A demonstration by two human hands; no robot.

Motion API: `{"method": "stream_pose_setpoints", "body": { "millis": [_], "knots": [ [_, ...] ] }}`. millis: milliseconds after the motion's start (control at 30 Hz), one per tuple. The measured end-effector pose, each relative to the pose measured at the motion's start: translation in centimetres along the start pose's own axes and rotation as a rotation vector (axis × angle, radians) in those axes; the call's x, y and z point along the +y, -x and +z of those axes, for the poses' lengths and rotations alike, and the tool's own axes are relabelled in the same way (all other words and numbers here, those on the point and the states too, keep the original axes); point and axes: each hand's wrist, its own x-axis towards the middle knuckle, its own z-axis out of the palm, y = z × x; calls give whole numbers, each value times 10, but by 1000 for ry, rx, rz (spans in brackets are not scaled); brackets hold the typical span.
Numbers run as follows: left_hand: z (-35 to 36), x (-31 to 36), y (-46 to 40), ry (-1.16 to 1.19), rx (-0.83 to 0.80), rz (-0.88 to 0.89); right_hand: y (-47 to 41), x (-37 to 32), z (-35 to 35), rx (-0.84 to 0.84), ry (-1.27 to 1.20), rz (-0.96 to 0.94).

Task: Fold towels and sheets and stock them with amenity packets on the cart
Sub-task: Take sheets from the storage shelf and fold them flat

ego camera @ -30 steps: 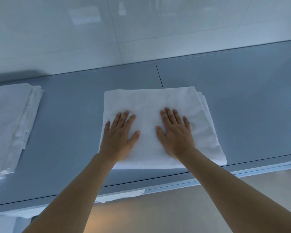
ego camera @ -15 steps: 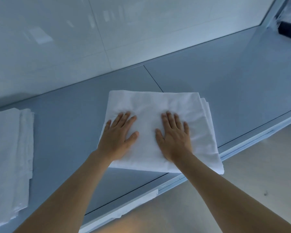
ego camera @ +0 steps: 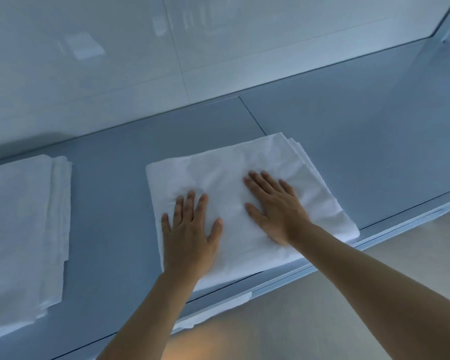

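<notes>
Head view | left hand (ego camera: 190,237), right hand (ego camera: 278,209) spread flat | square creased white folded sheet (ego camera: 244,183)

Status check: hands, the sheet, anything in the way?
Left hand and right hand flat, open, pressing folded white sheet on grey counter. Second folded stack far left, apart. Nothing in the way.
</notes>
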Motion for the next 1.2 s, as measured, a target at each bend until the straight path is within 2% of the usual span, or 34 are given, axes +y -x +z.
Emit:
{"method": "stream_pose_setpoints", "body": {
  "millis": [133, 267, 367, 467, 533, 567, 667, 733, 933, 1100, 1200],
  "knots": [
    [4, 31, 33, -16, 25, -203, -20, 13, -11, -68, 29, -212],
    [3, 55, 41, 10, -11, -327, -32, 17, -21, -125, 57, -305],
    [-10, 55, 32, -109, -88, -312, -25, 4, -25, -145, 49, -197],
    [-32, 29, -2, -278, 6, -62, -4, -35, -20, -157, -55, 38],
    [-44, 5, -37, -335, 2, 109, 12, -61, -13, -127, -161, 161],
    [-47, -7, -54, -342, -26, 141, 18, -69, -9, -102, -188, 197],
    [-41, -40, -83, -318, -136, 74, 27, -78, 3, -15, -158, 219],
    [-31, -51, -80, -219, -137, -1, 27, -76, 9, 12, -126, 208],
    [-20, -49, -60, -97, -48, -168, 6, -51, 10, -2, -64, 46],
    [-16, -24, -26, -59, -2, -390, -23, -20, -5, -89, -6, -206],
    [-12, -2, -2, -97, -38, -504, -38, -4, -13, -141, 26, -351]
  ]
}}
